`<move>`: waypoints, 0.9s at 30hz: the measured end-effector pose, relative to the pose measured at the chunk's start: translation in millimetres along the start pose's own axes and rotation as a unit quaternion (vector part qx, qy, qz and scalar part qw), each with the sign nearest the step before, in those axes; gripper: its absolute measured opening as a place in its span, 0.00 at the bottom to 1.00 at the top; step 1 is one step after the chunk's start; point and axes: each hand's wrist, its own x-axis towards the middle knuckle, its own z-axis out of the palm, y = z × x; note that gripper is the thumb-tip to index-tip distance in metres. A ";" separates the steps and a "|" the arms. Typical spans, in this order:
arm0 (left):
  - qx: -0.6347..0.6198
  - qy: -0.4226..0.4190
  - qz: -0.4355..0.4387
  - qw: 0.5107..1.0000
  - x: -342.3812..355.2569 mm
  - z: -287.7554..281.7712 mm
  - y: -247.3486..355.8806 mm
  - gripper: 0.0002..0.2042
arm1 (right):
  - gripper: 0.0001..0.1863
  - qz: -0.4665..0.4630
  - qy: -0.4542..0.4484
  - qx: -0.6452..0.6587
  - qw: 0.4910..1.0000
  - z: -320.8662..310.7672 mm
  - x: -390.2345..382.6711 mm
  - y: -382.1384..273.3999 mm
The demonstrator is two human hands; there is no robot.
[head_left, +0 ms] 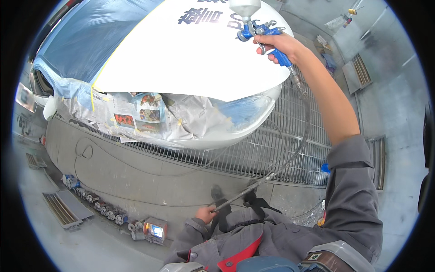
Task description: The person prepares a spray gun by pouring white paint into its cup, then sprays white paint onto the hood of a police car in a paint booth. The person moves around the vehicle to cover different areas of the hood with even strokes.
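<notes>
My right hand (pixel 282 46) is closed round the grip of a blue spray gun (pixel 272 41), held out over the front edge of a white car hood (pixel 181 54). A pale cup (pixel 245 7) stands on top of the gun. From the base of its grip an air hose (pixel 304 122) loops down across the floor grate toward me. Low by my waist, my left hand (pixel 206 214) is wrapped round that hose. Dark lettering (pixel 200 17) marks the hood. Newspaper (pixel 136 113) and blue film (pixel 90 36) cover the car's side and windshield, with yellow tape (pixel 118 51) along the hood edge.
Metal floor grating (pixel 290 149) runs under and around the car. More hose (pixel 131 165) lies coiled on the grey floor at left. Several cans (pixel 106 211) line the left wall beside a box with a lit panel (pixel 155 230). Wall vents (pixel 361 70) are on the right.
</notes>
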 end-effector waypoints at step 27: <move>-0.024 -0.097 0.042 0.994 -7.8 -23.6 -2.3 0.14 | 0.16 0.021 0.005 0.033 0.999 27.9 53.7 2.0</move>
